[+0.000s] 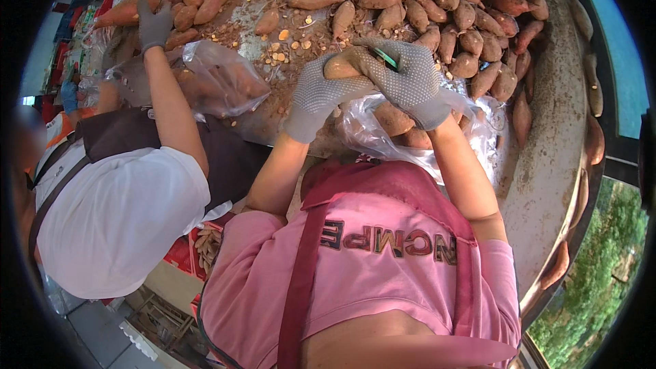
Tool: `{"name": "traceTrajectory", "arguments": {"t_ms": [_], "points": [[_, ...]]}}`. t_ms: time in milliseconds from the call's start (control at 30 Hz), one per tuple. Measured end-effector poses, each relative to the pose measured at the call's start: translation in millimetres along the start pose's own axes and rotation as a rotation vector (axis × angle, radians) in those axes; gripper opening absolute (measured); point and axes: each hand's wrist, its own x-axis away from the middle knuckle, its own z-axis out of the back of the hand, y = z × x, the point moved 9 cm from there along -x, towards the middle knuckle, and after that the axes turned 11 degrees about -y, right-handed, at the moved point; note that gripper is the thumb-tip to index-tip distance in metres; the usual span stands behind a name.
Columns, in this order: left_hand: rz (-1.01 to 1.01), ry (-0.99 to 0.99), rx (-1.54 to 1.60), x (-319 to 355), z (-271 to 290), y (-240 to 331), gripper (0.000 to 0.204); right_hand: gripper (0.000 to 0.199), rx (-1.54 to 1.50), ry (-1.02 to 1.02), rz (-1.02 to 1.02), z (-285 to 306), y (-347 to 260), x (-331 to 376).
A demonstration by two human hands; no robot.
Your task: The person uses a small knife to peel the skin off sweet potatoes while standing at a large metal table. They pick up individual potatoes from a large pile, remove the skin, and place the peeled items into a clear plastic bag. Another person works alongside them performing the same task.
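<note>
In dotted grey gloves, both my hands meet over the near edge of a heap of sweet potatoes. My left hand [316, 93] is closed around the lower side of a brown sweet potato [342, 66]. Against its other end, my right hand [413, 82] is curled round a small green-handled tool [384, 57], whose working end I cannot make out. Just below my hands, a clear plastic bag [358, 125] stands open with several sweet potatoes [393, 119] inside.
Loose sweet potatoes [471, 41] pile up at the back and right. Orange cut pieces [279, 48] litter the dirty surface. To my left, a co-worker's gloved hand [154, 26] holds a long sweet potato [126, 11] above another filled bag [219, 72]. A ledge [547, 116] bounds the right.
</note>
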Motion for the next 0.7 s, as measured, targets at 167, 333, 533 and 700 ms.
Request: {"name": "traceTrajectory", "arguments": {"t_ms": [167, 333, 533, 700], "points": [[-0.036, 0.042, -0.062, 3.0, 4.7, 1.5, 0.041, 0.025, 0.016, 0.048, -0.116, -10.2, 12.3, -2.4], [-0.24, 0.156, -0.783, 12.9, -8.2, 37.3, 0.04, 0.03, -0.011, 0.056, -0.21, -9.7, 47.8, -12.3], [-0.289, 0.182, -0.111, 0.1, 35.1, -6.1, 0.063, 0.044, -0.596, 0.108, -0.473, -6.1, 62.7, -3.8], [-0.456, 0.226, -0.331, 2.4, 28.4, 17.0, 0.067, 0.043, -0.413, -0.011, -0.215, -20.3, 22.4, -4.7]]}}
